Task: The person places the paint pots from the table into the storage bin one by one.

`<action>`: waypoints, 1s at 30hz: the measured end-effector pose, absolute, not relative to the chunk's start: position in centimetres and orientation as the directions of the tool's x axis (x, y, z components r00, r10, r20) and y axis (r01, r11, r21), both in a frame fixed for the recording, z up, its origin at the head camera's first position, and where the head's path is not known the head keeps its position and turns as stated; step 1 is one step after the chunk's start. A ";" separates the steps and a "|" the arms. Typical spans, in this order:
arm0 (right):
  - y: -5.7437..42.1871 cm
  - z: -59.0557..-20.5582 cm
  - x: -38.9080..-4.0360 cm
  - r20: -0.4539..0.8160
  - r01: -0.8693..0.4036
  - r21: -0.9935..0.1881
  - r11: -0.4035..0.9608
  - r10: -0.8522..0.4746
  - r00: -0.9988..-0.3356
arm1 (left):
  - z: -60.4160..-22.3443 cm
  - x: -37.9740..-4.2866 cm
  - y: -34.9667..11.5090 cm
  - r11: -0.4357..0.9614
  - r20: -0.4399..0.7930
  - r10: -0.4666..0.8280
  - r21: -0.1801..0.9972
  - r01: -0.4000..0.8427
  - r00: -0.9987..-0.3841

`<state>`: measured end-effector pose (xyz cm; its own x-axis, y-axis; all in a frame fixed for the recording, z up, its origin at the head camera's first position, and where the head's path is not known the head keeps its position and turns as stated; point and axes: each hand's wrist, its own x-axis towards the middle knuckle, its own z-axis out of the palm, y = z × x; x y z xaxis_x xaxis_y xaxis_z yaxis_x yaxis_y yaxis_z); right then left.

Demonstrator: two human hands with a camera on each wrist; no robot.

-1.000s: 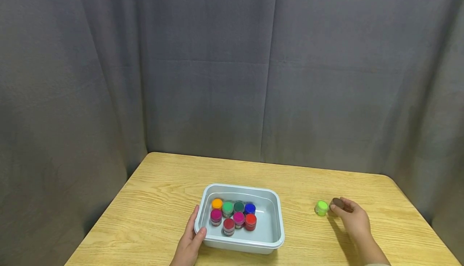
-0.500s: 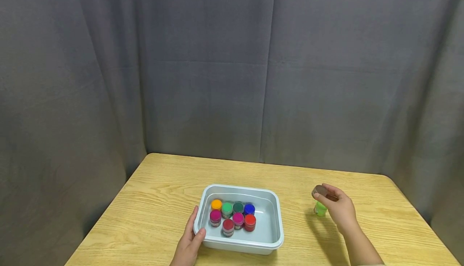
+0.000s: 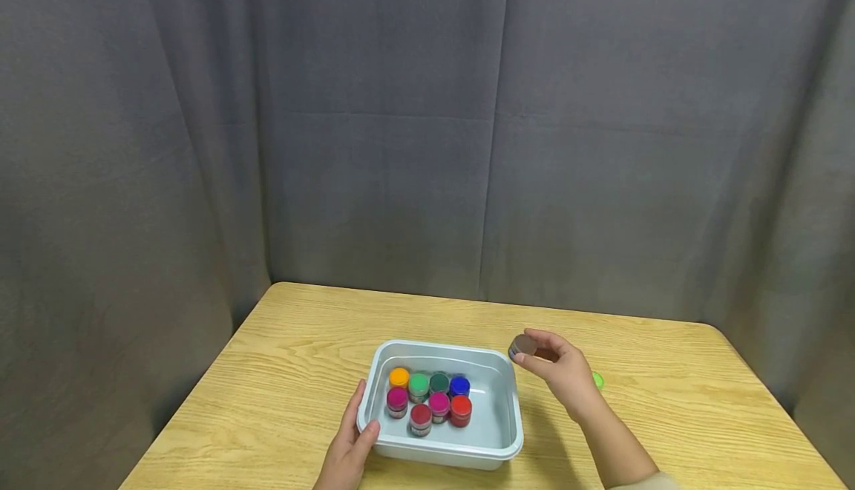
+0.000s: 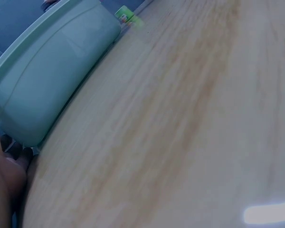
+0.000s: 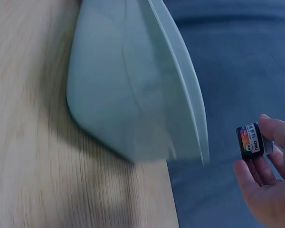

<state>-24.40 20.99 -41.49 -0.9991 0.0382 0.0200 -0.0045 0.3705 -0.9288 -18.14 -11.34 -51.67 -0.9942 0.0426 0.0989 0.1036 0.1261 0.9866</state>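
Between thumb and fingers my right hand (image 3: 564,375) pinches a dark brown paint jar (image 3: 522,346), raised beside the right rim of a pale blue plastic basin (image 3: 494,453). The right wrist view shows the printed label on this paint jar (image 5: 251,141). My left hand (image 3: 349,442) grips the basin's left side, thumb over the rim. Inside the basin several paint jars stand grouped toward the left, among them an orange jar (image 3: 398,377), a blue jar (image 3: 459,384) and a red jar (image 3: 461,410). A lime green jar (image 3: 597,380) on the table is mostly hidden behind my right hand.
The wooden table (image 3: 267,371) extends around the basin. Behind it and at both sides hang grey curtains (image 3: 387,178). In the left wrist view the lime green jar (image 4: 124,14) stands past the basin's far end.
My right hand has lifted the dark brown jar off the table and carried it left, past the lime green jar, to the basin's right rim. The left hand and basin have stayed put.
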 end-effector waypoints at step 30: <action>8.3 -44.0 -24.6 -0.035 -0.116 -0.926 0.359 -0.388 -0.921 | -51.8 -18.2 -11.3 0.134 0.127 0.038 0.982 0.131 -0.991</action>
<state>-24.61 8.25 -43.96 -0.9211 -0.3877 -0.0353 -0.1155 0.3588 -0.9262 -18.23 -11.30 -51.83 -0.9911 0.0377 0.1273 0.1312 0.1342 0.9822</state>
